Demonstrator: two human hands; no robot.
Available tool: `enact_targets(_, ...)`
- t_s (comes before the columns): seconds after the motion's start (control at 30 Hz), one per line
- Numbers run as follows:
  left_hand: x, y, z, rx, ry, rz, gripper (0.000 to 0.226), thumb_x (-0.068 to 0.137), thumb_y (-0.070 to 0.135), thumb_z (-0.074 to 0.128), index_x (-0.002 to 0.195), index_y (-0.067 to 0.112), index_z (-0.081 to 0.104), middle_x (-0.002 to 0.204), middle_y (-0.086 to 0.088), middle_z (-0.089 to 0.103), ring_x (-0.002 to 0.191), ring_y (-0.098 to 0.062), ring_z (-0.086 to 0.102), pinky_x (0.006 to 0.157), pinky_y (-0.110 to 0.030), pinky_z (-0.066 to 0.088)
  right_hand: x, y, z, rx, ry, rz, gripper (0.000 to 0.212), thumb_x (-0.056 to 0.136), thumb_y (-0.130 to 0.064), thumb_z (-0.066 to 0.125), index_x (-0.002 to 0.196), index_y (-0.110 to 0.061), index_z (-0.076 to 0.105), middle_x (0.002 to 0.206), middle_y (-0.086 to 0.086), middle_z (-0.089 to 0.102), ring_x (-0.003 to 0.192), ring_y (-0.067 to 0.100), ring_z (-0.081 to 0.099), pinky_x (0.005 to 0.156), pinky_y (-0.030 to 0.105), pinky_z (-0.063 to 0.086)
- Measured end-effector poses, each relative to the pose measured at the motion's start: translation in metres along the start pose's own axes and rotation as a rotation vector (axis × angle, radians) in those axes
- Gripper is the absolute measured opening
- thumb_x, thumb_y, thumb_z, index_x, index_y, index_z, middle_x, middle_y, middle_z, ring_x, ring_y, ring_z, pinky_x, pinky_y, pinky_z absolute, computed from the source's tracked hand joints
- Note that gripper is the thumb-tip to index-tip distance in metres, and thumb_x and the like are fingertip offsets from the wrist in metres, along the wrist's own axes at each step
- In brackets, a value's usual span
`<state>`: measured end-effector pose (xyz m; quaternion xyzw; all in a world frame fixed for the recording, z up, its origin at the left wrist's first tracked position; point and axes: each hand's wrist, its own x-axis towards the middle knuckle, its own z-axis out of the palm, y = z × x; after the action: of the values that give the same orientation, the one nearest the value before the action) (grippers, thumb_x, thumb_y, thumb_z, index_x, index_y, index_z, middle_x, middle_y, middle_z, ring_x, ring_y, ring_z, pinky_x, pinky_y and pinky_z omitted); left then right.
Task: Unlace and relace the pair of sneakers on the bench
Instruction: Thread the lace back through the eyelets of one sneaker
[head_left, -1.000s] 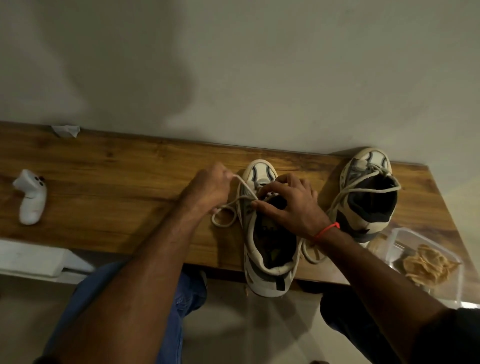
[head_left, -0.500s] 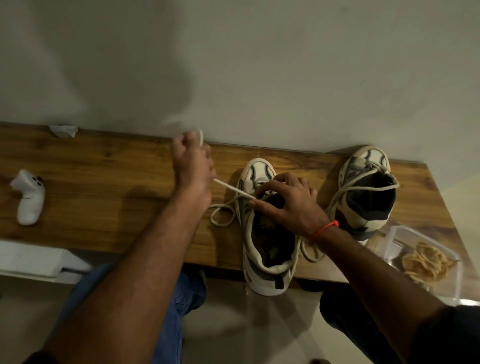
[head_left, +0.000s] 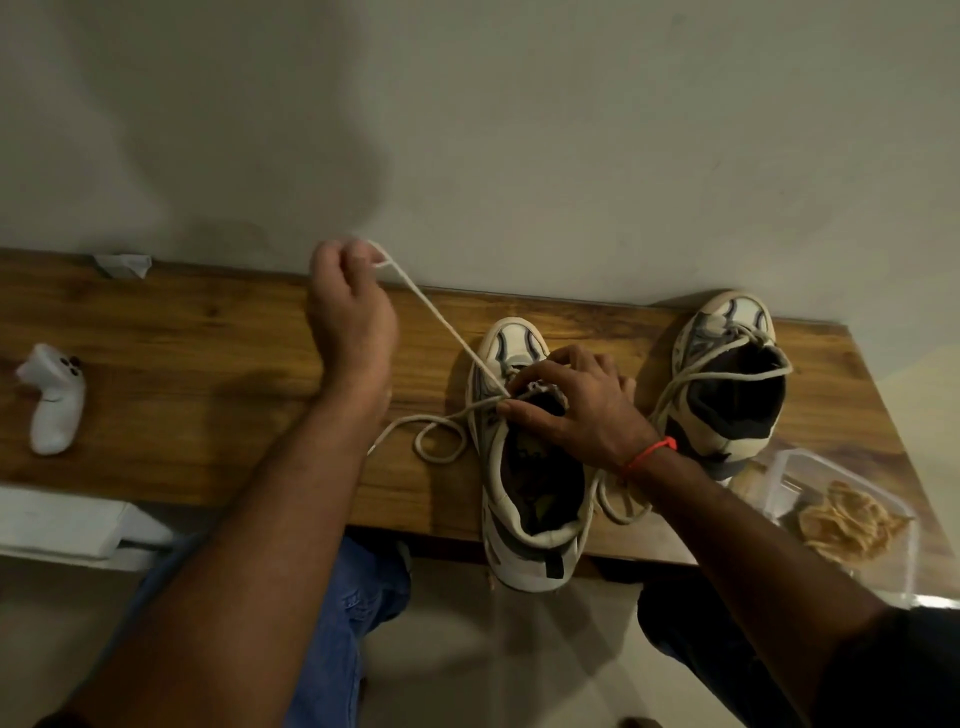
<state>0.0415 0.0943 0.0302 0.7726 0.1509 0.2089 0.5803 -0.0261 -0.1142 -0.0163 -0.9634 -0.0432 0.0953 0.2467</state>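
A white controller (head_left: 54, 402) lies at the left of the wooden bench (head_left: 208, 364). The left hand (head_left: 349, 306) is raised near the wall, fingers curled and pinching the lace (head_left: 441, 325), which runs taut down to the near sneaker (head_left: 530, 467) at mid-bench. The right hand (head_left: 576, 405), fingers curled, grips that sneaker's tongue and eyelets, and the second sneaker (head_left: 727, 379) stands just right of it, beside a clear container (head_left: 841, 514).
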Motion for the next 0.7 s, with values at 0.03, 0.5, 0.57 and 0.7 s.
enact_targets(0.03,0.005,-0.001,0.000,-0.205,0.057,-0.109,0.026,0.109,0.027,0.040,0.088,0.022,0.056,0.089,0.001,0.069,0.080,-0.012,0.066,0.063,-0.023,0.043,0.000,0.000,0.000,0.006,0.004,-0.002,0.047,0.077,-0.078,0.050,0.113,-0.049,0.059,0.131,-0.004,0.041,0.127,0.022,0.030,0.097,0.043,0.023)
enact_targets(0.5,-0.032,-0.005,0.000,0.653,-0.809,-0.101,0.019,0.103,0.024,0.050,0.115,0.036,0.060,0.090,0.006,0.068,0.073,-0.012,0.065,0.059,-0.030,0.049,0.006,0.011,-0.001,0.173,0.003,0.012,0.038,0.092,-0.068,0.040,0.112,-0.045,0.062,0.127,-0.006,0.049,0.124,0.022,0.044,0.103,0.059,0.033)
enact_targets(0.57,-0.041,-0.012,0.005,0.794,-0.937,-0.068,0.017,0.101,0.023,0.057,0.114,0.031,0.064,0.102,0.005,0.066,0.084,-0.015,0.067,0.073,-0.039,0.060,0.007,0.014,-0.001,0.279,0.042,0.023,0.044,0.092,-0.064,0.035,0.114,-0.040,0.064,0.121,-0.007,0.053,0.116,0.020,0.050,0.101,0.060,0.039)
enact_targets(0.7,-0.044,-0.018,0.009,0.885,-0.997,-0.034,0.010,0.097,0.020,0.064,0.102,0.028,0.064,0.098,0.007,0.062,0.090,-0.015,0.064,0.086,-0.044,0.060,0.011,0.020,0.001,0.298,0.033,0.024,0.031,0.098,-0.050,0.044,0.116,-0.035,0.064,0.118,-0.008,0.053,0.113,0.018,0.052,0.099,0.058,0.043)
